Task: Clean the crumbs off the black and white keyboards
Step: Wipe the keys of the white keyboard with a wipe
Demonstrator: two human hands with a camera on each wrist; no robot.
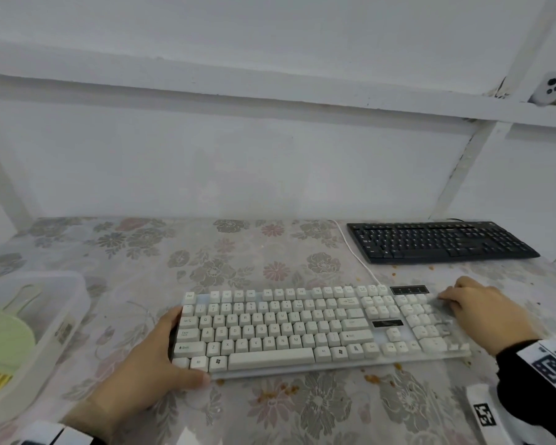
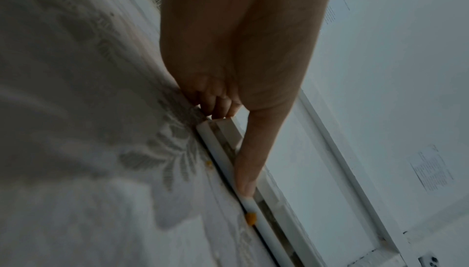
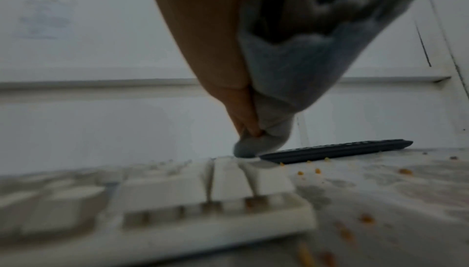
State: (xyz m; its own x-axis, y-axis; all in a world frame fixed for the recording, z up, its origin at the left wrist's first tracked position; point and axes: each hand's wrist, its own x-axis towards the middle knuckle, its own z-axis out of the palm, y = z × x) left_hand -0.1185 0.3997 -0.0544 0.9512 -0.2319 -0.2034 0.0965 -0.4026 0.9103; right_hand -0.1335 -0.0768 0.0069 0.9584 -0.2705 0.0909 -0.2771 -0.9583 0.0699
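Note:
The white keyboard (image 1: 302,329) lies in the middle of the flowered tablecloth. My left hand (image 1: 170,351) grips its left end, with the thumb (image 2: 243,171) along the front edge and the fingers curled at the corner. My right hand (image 1: 472,303) rests over the number-pad end. It pinches a bunched grey-blue cloth (image 3: 279,71), whose tip touches the far keys. The black keyboard (image 1: 440,240) sits at the back right, away from both hands. Orange crumbs (image 1: 371,377) are scattered on the cloth in front of and to the right of the white keyboard.
A translucent plastic box (image 1: 65,303) at the left edge holds a green brush (image 1: 4,342). The white keyboard's cable (image 1: 357,255) runs back past the black keyboard. A white wall with a ledge rises directly behind the table.

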